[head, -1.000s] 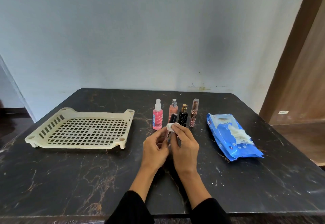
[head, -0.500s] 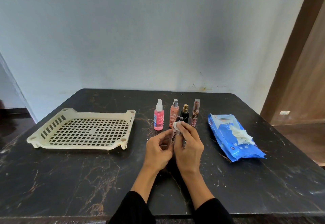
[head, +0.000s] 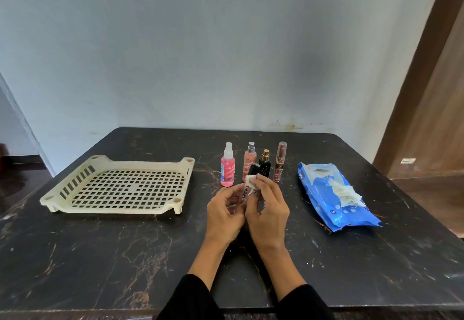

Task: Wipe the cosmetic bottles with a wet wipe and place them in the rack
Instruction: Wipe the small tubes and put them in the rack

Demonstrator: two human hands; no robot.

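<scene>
My left hand grips a slim clear lip gloss tube with a black cap, tilted up toward the far side. My right hand pinches a small white wet wipe against the tube near its cap. Behind my hands stands a row of bottles: a pink spray bottle, a peach spray bottle, a black bottle with a gold top, and a tall clear tube. The cream plastic rack lies to the left with nothing in it.
A blue wet-wipe pack lies at the right, a white wipe sticking out of its opening. The dark marble table ends close to me. A wall rises behind it and a wooden door frame stands at the right.
My hands have lifted slightly and turned the tube; its printed side now faces me. The wipe has slid up the tube toward the cap.
</scene>
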